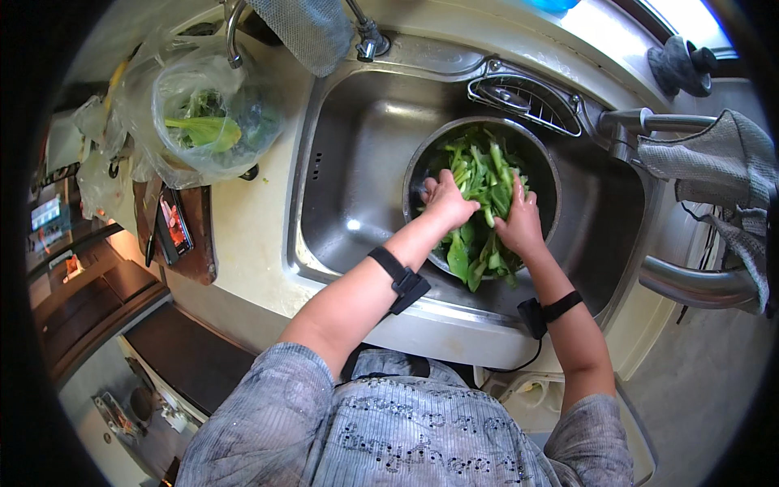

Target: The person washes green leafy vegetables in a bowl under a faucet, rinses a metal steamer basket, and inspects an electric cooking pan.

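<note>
A round metal bowl (545, 159) stands in the right half of the stainless steel sink (359, 182). Leafy greens (484, 167) with pale green stems fill its middle, and some leaves hang over the near side. My left hand (448, 199) grips the bunch from the left, its fingers curled and partly hidden in the bowl. From the right, my right hand (521, 219) holds the same greens, thumb towards the stems and fingers along the outer side. Both hands look wet. Any water in the bowl is hard to make out beneath the leaves.
Left of the sink, a clear plastic bag (201, 115) holds more greens. A phone (174, 222) lies on a brown board (204, 255). A wire rack (526, 103) hangs at the sink's back edge, below a faucet (368, 42). Grey cloths (706, 158) drape over a metal rail at right.
</note>
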Demonstrator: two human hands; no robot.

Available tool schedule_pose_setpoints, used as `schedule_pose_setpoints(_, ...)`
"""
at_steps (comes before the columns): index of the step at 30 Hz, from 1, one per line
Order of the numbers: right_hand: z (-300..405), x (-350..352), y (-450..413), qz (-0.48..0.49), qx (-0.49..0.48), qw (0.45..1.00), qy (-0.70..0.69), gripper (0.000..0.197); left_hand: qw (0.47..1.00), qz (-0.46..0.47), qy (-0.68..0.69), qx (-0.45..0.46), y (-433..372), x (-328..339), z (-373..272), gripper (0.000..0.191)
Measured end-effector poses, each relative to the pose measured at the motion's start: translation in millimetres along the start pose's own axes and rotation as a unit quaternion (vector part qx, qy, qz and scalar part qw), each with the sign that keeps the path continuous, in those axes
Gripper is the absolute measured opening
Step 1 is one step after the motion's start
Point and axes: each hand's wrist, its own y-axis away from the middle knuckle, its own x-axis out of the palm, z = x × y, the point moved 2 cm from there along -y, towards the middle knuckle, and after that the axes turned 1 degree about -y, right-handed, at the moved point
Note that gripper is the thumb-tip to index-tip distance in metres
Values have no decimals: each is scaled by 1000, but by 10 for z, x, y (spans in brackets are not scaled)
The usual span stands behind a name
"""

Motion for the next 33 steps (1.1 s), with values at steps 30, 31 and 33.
schedule_pose_setpoints(30,58,71,-48,3,-48,999,-24,78,1000,-15,2,-4,-124,236,155,87)
schedule_pose_setpoints(31,122,-28,39,-7,-50,999,16,85,999,-13,-35,-8,55,52,63,95)
schedule_pose_setpoints(33,259,-141,163,-2,-72,995,63,93,995,15,-95,11,113,-127,93,104)
